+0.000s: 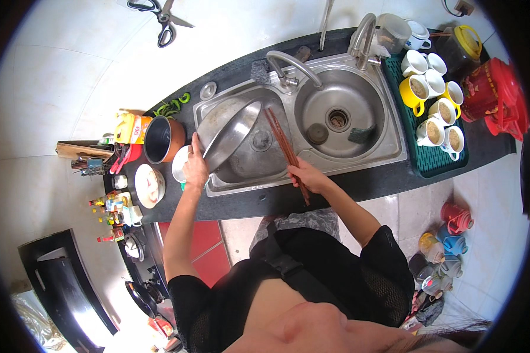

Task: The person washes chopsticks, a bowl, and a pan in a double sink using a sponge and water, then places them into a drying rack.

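My left hand [196, 167] is closed on the near rim of a shiny metal basin [237, 132], which is tipped on its side over the left bowl of a steel double sink [365, 163]. A bundle of reddish-brown chopsticks [281, 138] is gripped in my right hand [307, 176], at the sink's front edge. Their far ends slant over the left sink bowl. A small white bowl [179, 163] sits beside my left hand, partly hidden by it. In the right sink bowl lie a dark green scouring pad [361, 135] and a round brownish piece [317, 133] near the drain.
Two curved taps [294, 62] rise behind the sink. To the right, a green tray [421, 150] holds several mugs. On the left stand a brown pot [172, 141], a large white bowl [150, 185] and several bottles. Scissors [164, 22] hang on the wall.
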A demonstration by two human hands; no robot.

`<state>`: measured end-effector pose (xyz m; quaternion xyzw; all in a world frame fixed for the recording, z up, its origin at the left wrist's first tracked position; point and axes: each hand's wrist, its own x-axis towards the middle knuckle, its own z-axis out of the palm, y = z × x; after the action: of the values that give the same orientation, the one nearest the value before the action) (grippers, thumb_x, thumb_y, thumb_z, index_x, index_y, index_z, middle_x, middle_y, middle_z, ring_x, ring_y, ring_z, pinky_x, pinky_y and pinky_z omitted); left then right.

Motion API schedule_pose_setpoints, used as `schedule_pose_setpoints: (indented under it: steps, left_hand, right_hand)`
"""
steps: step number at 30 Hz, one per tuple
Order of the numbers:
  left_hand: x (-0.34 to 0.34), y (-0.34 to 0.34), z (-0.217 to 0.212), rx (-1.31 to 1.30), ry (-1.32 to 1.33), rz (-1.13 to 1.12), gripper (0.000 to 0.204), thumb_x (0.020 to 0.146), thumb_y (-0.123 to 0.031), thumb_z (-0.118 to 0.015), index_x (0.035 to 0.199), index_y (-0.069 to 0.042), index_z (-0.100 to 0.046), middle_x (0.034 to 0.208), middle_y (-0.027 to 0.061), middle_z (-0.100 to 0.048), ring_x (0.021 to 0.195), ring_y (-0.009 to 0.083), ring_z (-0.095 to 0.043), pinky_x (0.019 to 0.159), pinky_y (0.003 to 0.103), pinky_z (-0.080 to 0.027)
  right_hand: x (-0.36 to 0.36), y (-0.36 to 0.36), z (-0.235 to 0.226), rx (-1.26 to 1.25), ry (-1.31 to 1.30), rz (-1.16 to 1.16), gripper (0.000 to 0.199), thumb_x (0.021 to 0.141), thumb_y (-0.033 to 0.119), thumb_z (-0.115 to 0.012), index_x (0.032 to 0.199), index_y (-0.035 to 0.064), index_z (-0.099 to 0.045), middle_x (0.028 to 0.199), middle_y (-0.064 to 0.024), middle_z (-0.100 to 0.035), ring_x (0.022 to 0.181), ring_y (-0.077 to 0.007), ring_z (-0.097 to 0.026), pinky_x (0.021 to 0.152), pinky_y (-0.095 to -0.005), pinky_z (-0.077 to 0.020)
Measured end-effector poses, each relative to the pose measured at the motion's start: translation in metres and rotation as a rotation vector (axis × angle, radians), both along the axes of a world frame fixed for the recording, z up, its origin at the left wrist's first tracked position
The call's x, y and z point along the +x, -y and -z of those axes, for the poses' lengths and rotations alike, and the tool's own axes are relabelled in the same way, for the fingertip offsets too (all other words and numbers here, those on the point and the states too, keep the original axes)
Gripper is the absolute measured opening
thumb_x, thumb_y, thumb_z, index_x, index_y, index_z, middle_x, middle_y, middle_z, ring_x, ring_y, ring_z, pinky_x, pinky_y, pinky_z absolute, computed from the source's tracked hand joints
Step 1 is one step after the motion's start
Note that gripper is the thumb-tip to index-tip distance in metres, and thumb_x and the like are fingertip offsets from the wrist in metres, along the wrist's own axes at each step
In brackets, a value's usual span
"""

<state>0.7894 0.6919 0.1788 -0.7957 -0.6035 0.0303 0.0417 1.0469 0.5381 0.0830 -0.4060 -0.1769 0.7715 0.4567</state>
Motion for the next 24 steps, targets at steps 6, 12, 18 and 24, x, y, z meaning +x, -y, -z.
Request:
schedule_pose_setpoints:
  steps: [6, 12, 18, 24]
  left_hand:
    - [0.008, 0.01, -0.018, -0.066, 0.252, -0.096, 0.077, 0.069, -0.001, -0.05, 0.133, -0.015, -0.009, 0.103, 0.025, -0.052, 0.089, 0.0397, -0.053, 0.076, 0.044, -0.041]
    - [-0.073, 0.024, 0.042, -0.37, 1.043, -0.464, 0.036, 0.067, -0.009, -0.053, 0.1, 0.003, -0.049, 0.081, 0.0113, -0.058, 0.068, 0.0233, -0.057, 0.06, 0.033, -0.044]
    - [-0.066, 0.074, 0.079, -0.649, 1.63, -1.019, 0.012, 0.07, -0.005, -0.051, 0.081, -0.001, -0.053, 0.075, 0.0046, -0.053, 0.07, 0.016, -0.053, 0.057, 0.029, -0.044]
    - [-0.07, 0.107, 0.114, -0.724, 1.845, -1.112, 0.007, 0.069, -0.002, -0.052, 0.076, 0.0, -0.053, 0.078, 0.0073, -0.055, 0.076, 0.0193, -0.055, 0.071, 0.032, -0.047]
  right_hand:
    - [-0.013, -0.01, 0.0, 0.028, -0.024, -0.112, 0.012, 0.085, 0.012, -0.044, 0.094, 0.0064, -0.038, 0.068, -0.0023, -0.043, 0.055, -0.0102, -0.045, 0.047, -0.023, -0.0411]
    - [-0.046, -0.045, -0.02, -0.02, -0.301, -0.216, 0.014, 0.086, 0.017, -0.046, 0.091, 0.0055, -0.04, 0.07, -0.0035, -0.047, 0.058, -0.0125, -0.048, 0.051, -0.025, -0.0424]
    - [-0.072, -0.076, -0.025, -0.14, -0.43, -0.166, 0.019, 0.086, 0.023, -0.046, 0.09, 0.0049, -0.043, 0.077, -0.0044, -0.049, 0.069, -0.0154, -0.051, 0.065, -0.0284, -0.0451]
    - [-0.034, -0.043, -0.046, 0.654, 0.745, -0.124, 0.043, 0.08, 0.025, -0.052, 0.113, 0.0002, -0.041, 0.095, -0.0109, -0.053, 0.091, -0.0181, -0.05, 0.082, -0.0284, -0.0375]
